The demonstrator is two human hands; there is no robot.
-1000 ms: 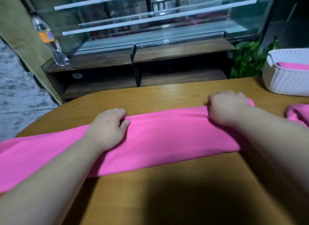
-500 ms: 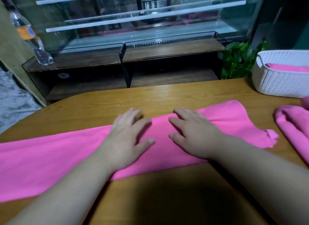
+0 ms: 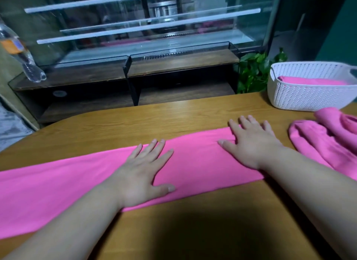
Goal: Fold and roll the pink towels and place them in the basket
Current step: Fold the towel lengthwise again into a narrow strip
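Left hand (image 3: 143, 174), right hand (image 3: 251, 143) bare (nails (image 3: 171, 188) short); forearms (image 3: 77, 221) bare.

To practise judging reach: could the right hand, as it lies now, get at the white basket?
Probably yes. The right hand lies flat on the folded towel, holding nothing; only bare table lies between it and the basket. The loose towels sit off to the right.

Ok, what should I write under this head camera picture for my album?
A person's left hand and right hand press a folded pink towel flat on the table, white basket nearby.
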